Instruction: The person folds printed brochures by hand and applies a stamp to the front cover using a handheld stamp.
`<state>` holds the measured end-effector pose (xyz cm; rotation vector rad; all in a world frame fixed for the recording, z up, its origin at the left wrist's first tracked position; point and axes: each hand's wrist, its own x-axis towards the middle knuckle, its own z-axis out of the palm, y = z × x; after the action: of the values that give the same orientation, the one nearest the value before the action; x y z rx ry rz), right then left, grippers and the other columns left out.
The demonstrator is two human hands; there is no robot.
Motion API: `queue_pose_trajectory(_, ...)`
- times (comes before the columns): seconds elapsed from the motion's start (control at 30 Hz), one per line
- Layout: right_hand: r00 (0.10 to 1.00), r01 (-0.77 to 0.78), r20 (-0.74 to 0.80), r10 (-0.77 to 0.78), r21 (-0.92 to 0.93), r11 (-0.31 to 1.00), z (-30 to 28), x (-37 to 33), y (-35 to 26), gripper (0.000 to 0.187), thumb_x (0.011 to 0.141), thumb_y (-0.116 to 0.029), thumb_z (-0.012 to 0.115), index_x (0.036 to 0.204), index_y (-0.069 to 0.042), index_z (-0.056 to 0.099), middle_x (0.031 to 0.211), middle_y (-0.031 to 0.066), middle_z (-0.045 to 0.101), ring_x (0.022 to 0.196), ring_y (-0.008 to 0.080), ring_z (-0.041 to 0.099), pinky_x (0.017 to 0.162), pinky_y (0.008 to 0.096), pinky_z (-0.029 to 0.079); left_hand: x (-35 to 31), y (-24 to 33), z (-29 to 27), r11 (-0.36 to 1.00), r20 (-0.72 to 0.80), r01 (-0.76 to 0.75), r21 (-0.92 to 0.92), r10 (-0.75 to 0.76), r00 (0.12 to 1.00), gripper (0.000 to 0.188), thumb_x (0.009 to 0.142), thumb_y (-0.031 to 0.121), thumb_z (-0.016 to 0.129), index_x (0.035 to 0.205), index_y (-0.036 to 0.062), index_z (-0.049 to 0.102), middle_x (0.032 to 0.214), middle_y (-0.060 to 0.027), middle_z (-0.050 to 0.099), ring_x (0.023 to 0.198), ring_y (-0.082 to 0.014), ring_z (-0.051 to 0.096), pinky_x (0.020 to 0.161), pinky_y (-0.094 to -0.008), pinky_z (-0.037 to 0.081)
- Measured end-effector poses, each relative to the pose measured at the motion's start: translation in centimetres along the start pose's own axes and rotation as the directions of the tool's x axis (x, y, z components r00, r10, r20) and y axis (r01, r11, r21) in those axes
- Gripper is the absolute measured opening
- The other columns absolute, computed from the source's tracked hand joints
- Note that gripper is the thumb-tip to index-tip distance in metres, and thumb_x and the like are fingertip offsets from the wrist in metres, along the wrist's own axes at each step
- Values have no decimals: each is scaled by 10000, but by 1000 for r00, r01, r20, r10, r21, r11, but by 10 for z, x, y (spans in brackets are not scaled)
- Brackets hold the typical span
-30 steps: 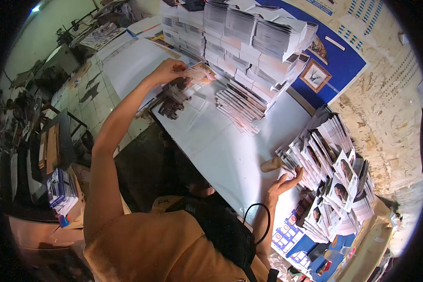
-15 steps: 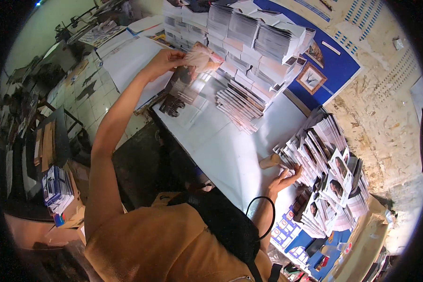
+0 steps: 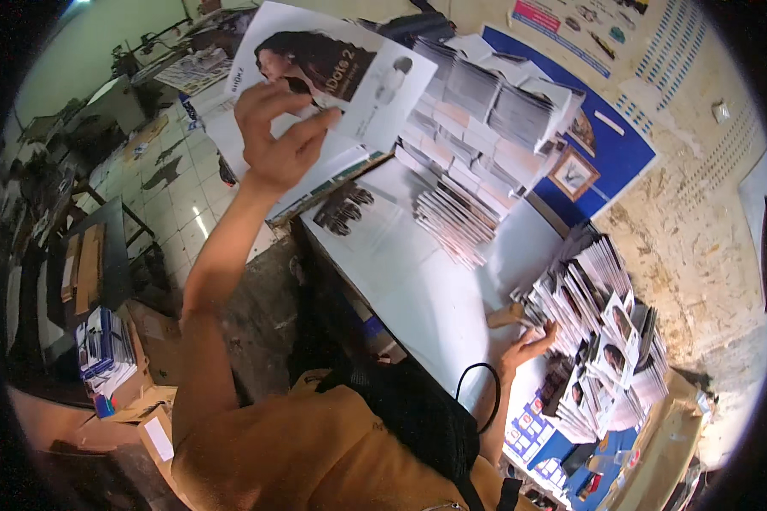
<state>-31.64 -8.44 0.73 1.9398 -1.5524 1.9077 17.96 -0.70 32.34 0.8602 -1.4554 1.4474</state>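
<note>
My left hand [image 3: 277, 140] is raised over the table's far left, its fingers closed on a printed leaflet [image 3: 392, 89]. A picture with long dark hair fills much of the leaflet's visible side. My right hand [image 3: 527, 347] is at the table's right, fingers apart, its fingertips at the near edge of a row of standing leaflets [image 3: 571, 298]. Beside those fingers lies a light brown, rounded piece [image 3: 504, 316], perhaps wood. A fanned pile of leaflets [image 3: 456, 220] lies mid-table. To its left is a dark printed picture [image 3: 343, 210] on the white top.
Tall stacks of printed sheets [image 3: 486, 94] stand at the back against a blue board [image 3: 622, 145]. A small framed picture [image 3: 573, 171] leans there. More leaflets [image 3: 614, 358] are piled at right. A box of booklets [image 3: 111, 358] stands low at left beside the tiled floor [image 3: 175, 192].
My left hand has lifted the leaflet up from over the table, nearer to view, and its dark-haired picture now shows. My right hand stays beside the standing leaflets. The view has shifted slightly.
</note>
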Motion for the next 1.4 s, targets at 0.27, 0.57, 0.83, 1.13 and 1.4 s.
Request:
queue_pose_trajectory(0.27, 998, -62, 2, 62, 0, 998, 5, 3, -15, 666, 1035, -403, 483, 1462, 86, 334, 1368, 271, 448, 1247, 383, 459, 1094, 494, 303, -2, -5, -13, 993, 10, 81, 83, -82, 997, 225, 765, 74, 809, 945, 200, 763, 1086, -2, 632, 1026, -222, 583, 935, -372, 472)
queue_pose_trajectory(0.57, 995, -89, -43, 91, 39, 995, 1, -1, 8, 669, 1023, -382, 526, 1473, 76, 340, 1386, 270, 463, 1242, 368, 482, 1087, 493, 336, -54, 28, 30, -364, 408, 565, -741, -911, -52, 232, 940, 117, 699, 1154, 76, 620, 1121, -19, 649, 969, -117, 618, 807, -257, 460)
queue_pose_trajectory(0.83, 994, -91, -63, 90, -4, 996, 1, 11, -5, 592, 1021, -275, 522, 1486, 45, 344, 1340, 226, 504, 1232, 322, 488, 1092, 448, 332, 1, 65, 51, 727, -57, 504, -467, -593, 803, 229, 916, 62, 723, 1098, -57, 651, 1078, -117, 655, 949, -158, 610, 798, -286, 482)
queue_pose_trajectory(1.13, 978, -194, -70, 198, 61, 979, 3, 10, 1, 657, 1009, -372, 505, 1490, 47, 347, 1342, 235, 511, 1241, 334, 482, 1073, 448, 328, -13, 68, 40, 969, -63, 65, -237, -82, 995, 206, 932, 151, 691, 891, -50, 676, 998, -85, 492, 931, -286, 575, 815, -460, 535)
queue_pose_trajectory(1.4, 981, -162, -91, 169, 79, 984, 1, 14, 6, 654, 1001, -372, 525, 1486, 38, 369, 1336, 229, 519, 1243, 330, 489, 1087, 455, 327, -39, 59, 39, 987, 70, 83, -140, -74, 995, 278, 842, -90, 547, 961, 80, 732, 973, -72, 459, 957, -253, 503, 890, -439, 474)
